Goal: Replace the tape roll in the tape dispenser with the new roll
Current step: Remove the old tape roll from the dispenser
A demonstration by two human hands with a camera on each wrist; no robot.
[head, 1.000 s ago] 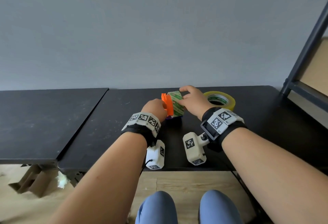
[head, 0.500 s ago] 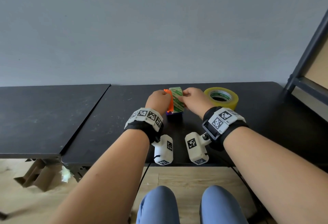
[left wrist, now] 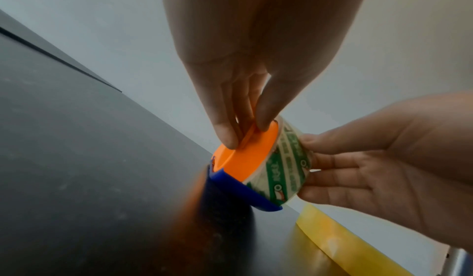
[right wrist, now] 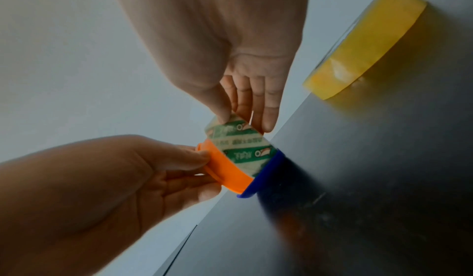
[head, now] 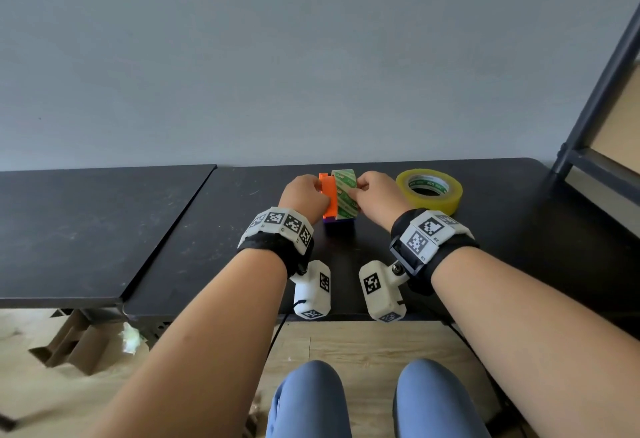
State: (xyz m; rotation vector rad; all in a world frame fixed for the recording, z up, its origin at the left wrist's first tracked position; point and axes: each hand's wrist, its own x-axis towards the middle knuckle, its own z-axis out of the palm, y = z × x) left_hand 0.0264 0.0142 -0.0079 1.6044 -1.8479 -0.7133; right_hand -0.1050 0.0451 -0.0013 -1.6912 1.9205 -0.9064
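Observation:
A tape dispenser with an orange wheel [head: 328,197] [left wrist: 243,155] [right wrist: 225,171] and a blue base [head: 338,226] [left wrist: 245,189] [right wrist: 263,177] stands on the black table [head: 207,229]. A nearly used-up green-printed tape roll [head: 344,193] [left wrist: 286,171] [right wrist: 240,146] sits on it. My left hand [head: 303,196] [left wrist: 243,126] pinches the orange wheel from the left. My right hand [head: 372,195] [right wrist: 245,118] grips the green roll from the right. A full yellow tape roll [head: 429,189] [right wrist: 363,47] [left wrist: 358,246] lies flat to the right.
A second black table [head: 69,229] adjoins on the left. A dark metal shelf frame [head: 595,98] rises at the right edge. A grey wall stands right behind the table. Cardboard [head: 69,340] lies on the wooden floor below.
The dispenser with the green roll has come down from a tilted, raised position to stand on the table. Both hands kept their hold and moved a little away from me.

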